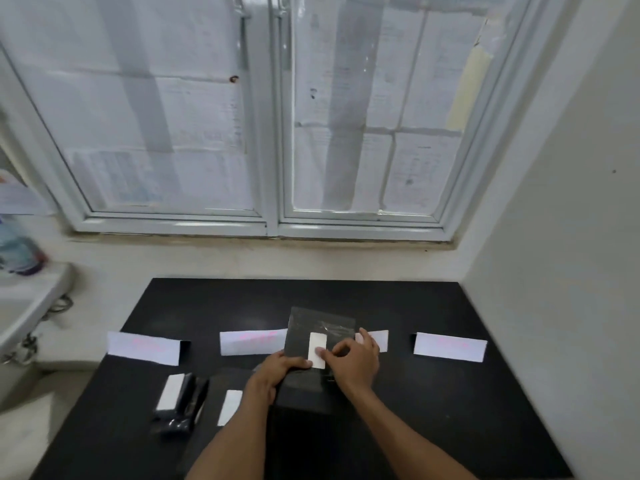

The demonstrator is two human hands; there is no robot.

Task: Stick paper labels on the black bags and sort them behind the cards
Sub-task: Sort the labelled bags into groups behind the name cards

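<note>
A black bag point(313, 327) lies tilted at the table's middle with a white paper label point(317, 344) on its front. My left hand point(277, 370) grips the bag's lower left edge, thumb beside the label. My right hand point(356, 360) presses its fingertips on the label's right side. Several white cards with pink writing stand in a row: far left card point(143, 348), middle card point(252, 341), a card point(379, 339) partly hidden behind my right hand, and the far right card point(450, 346).
On the black table point(433, 410), a labelled black bag point(228, 403) lies under my left forearm. A dark stack with a white label point(178, 400) rests at the left. A window and wall stand behind; a white sink point(24, 306) is at left.
</note>
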